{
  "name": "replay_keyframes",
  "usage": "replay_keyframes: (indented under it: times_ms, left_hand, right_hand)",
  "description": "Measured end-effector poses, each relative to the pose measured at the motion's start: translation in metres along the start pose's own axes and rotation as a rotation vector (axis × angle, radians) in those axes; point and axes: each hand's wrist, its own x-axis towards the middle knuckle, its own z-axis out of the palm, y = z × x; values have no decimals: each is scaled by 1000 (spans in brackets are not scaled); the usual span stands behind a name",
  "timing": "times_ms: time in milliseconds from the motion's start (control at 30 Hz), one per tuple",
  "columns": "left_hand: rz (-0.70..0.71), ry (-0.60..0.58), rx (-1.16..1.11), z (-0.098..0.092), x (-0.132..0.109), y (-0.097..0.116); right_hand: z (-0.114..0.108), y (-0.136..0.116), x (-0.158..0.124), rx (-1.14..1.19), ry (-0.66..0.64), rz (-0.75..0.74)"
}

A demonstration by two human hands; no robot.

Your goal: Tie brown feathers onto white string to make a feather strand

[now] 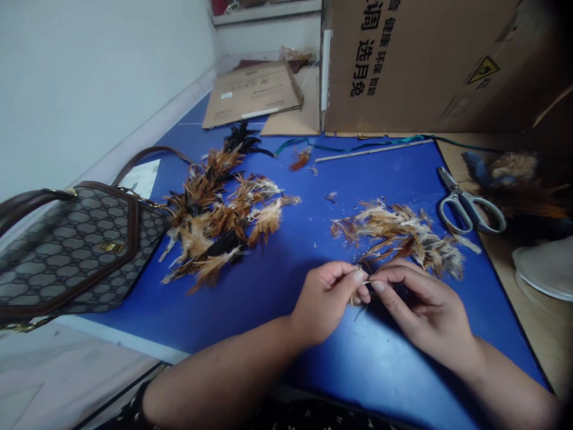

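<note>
My left hand (329,298) is closed, its thumb and fingers pinching a small feather (355,297) that is mostly hidden by them. Close beside it, my right hand (425,310) pinches a thin strand at the feather's upper end between thumb and forefinger; whether this is a quill or a thread I cannot tell. Just beyond both hands lies a pile of brown and whitish feathers (403,230) on the blue table mat (268,316). Further left spreads a larger heap of brown, tan and black feathers (215,215), some tied in small bunches.
Scissors (465,203) lie at the mat's right edge. A patterned handbag (85,251) stands at the left. Along the back are a large cardboard box (416,65), flattened cardboard (253,92), a thin stick (376,151) and a green ribbon (322,146).
</note>
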Motion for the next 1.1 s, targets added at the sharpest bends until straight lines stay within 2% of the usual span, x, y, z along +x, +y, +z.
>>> replay_keyframes:
  times_ms: [233,500,700,833,967,1033,1100]
  left_hand:
    - [28,-90,181,3,-6,20]
    - [-24,-95,233,-1,-3,15]
    - [-2,-88,159,-3,0,12]
    - [25,-92,195,-4,-1,13]
    - [69,-3,181,-8,0,10]
    - [107,65,151,-10,2,8]
    - [140,116,127,-12,4,6]
  right_hand:
    - [0,3,0,-72,39,-65]
    - [2,13,-3,-71,74,-97]
    - [3,16,-2,-4,-41,-210]
    - [0,15,-1,-6,-83,-212]
    - [-15,12,4,-93,-51,-171]
    - [-25,13,5,-138,-125,-147]
    - [-32,16,5,-202,-287,-126]
